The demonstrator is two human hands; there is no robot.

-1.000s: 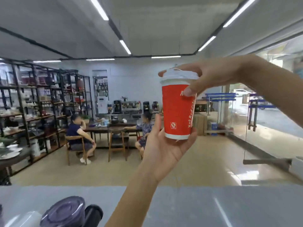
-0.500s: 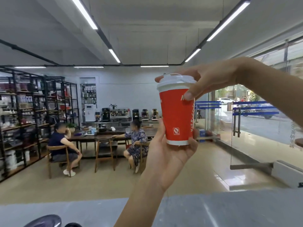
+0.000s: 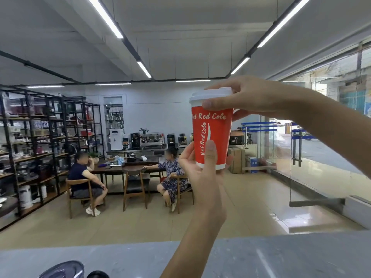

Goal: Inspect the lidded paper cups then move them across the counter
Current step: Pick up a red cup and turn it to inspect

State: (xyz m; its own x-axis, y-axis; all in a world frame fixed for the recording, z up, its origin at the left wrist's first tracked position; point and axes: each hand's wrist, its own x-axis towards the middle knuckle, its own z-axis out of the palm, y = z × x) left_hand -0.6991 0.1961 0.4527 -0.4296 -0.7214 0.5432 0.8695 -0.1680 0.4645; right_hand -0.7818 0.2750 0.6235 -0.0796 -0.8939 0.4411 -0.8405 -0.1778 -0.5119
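Holding a tall red paper cup (image 3: 212, 137) with white plastic lid (image 3: 210, 95) upright, high above the near grey counter (image 3: 281, 255). Left hand (image 3: 202, 169) cradles its base, thumb up the front. Right hand (image 3: 247, 97) grips the lid rim from the right. "Net Red Cola" lettering faces near.

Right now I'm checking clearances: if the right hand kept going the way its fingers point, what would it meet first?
Nothing near: the right hand, gripping the cup by its lid, points left into open air; depth unclear.

Both hands (image 3: 202, 173) hold a red lidded cup (image 3: 211, 135) upright above the counter (image 3: 281, 255).
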